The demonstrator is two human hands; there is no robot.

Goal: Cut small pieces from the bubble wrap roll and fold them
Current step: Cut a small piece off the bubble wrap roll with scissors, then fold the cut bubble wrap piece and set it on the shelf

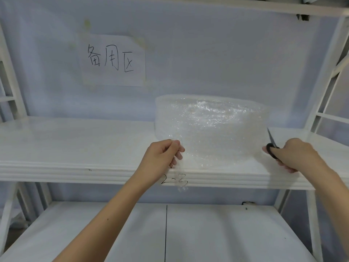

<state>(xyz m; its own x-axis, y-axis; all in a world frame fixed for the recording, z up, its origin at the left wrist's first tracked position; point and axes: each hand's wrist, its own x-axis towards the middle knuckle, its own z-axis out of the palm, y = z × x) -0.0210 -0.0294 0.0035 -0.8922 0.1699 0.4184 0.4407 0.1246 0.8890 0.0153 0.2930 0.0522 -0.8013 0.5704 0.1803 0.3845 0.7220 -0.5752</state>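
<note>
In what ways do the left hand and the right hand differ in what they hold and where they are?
The left hand pinches the loose edge of the bubble wrap; the right hand grips black-handled scissors. The left hand is at the wrap's left side, the right hand at its right side, blades pointing up. Both are over the front of the white shelf.

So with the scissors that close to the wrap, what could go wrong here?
Possibly a crooked cut: the left hand pinches only the left edge of the loose sheet, so the clear film may sag or bunch at the scissors. The blades are hard to see through the wrap, so the right hand could misjudge the line. Pulling might also drag the bubble wrap roll toward the shelf edge.
</note>
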